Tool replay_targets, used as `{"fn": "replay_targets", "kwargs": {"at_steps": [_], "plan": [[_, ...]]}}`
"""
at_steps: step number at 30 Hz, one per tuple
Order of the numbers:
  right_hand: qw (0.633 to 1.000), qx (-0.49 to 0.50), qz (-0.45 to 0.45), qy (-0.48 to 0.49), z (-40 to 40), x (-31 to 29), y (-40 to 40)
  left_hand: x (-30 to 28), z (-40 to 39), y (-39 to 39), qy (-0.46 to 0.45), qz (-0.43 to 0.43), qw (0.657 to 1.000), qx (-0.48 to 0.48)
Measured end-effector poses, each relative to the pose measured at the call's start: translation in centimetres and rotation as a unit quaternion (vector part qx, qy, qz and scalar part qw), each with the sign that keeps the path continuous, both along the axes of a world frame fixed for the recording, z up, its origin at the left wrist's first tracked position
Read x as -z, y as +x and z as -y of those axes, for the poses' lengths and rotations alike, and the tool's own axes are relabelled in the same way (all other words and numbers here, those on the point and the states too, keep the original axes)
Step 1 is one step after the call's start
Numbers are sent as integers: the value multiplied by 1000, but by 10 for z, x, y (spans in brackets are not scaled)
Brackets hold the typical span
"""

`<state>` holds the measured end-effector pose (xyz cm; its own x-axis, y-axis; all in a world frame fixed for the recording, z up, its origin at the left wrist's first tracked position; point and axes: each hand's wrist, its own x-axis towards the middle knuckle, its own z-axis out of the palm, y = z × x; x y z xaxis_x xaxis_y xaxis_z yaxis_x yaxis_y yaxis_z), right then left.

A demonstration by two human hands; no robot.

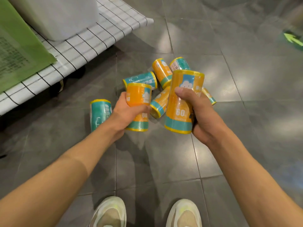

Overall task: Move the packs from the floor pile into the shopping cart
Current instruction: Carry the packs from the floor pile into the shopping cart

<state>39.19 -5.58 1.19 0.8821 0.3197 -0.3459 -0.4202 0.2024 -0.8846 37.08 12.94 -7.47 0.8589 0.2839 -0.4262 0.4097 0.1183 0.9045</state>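
Packs lie in a loose pile point(164, 82) on the grey tiled floor point(164, 161), just ahead of the person's two pale shoes point(109, 212). Each pack is a short cylinder wrapped in orange and teal film with yellow ends. Both arms reach forward over the pile, and each hand holds one pack.

The left hand point(126, 112) grips an orange pack point(139, 95) around its middle, the thumb on the near side and the fingers curled round the far side, mostly hidden. This pack stands roughly upright, its teal band at the bottom.

The right hand point(201, 112) grips a larger-looking orange pack point(183, 99), also upright, with the thumb pressed across its front below a white cloud print and the fingers wrapped behind it. A "60" shows on its lower half.

On the floor, one teal pack point(100, 113) lies apart to the left, beside the left wrist. Another teal pack point(141, 79) lies on its side behind the left hand's pack. Further orange and teal packs lie close together between and behind the two held ones, some partly hidden.

At upper left a white wire rack point(101, 35) with dark grid lines carries a white bin point(54, 15) and a green sheet point(21, 45). A green arrow point(293, 39) marks the floor at far right.
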Motion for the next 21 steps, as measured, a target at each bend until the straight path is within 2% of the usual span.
{"fn": "replay_targets", "kwargs": {"at_steps": [3,6,11,16,21], "plan": [[999,-12,-8,34,-3,-8,7,-39,-9,0,-46,39,998,25],[999,-26,-5,28,-14,-28,18,-82,-22,0,-78,79,993,41],[998,-52,16,6,-42,-93,32,-172,-44,-3,-123,144,982,26],[996,-81,27,19,-53,-220,28,-308,-60,-16,-110,166,980,8],[994,-107,12,-23,-66,-404,17,-497,-82,-47,-115,152,982,-4]]}}
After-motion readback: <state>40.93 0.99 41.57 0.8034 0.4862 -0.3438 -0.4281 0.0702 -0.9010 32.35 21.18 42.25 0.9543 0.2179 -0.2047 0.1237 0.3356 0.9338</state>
